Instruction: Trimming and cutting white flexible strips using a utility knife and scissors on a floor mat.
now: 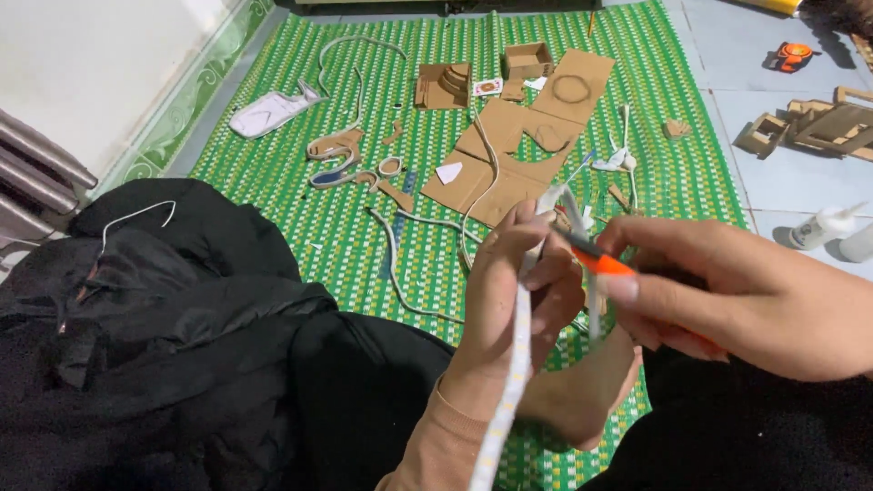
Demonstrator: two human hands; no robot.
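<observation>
My left hand [509, 300] grips a long white flexible strip [514, 382] that runs down along my wrist toward the bottom edge. My right hand [746, 291] holds an orange-and-black cutting tool [596, 259], its tip meeting the strip's top end near my left fingers. Both hands hover above a green woven mat [273, 164]. The strip's upper end is blurred.
Flat brown cardboard sheets [509, 155] and small cut pieces lie on the mat, with a small cardboard box [527, 60] at the back. Black clothing [182, 336] fills the lower left. On the right lie a cardboard model [818, 123], an orange tape measure [789, 56] and a white glue bottle [823, 225].
</observation>
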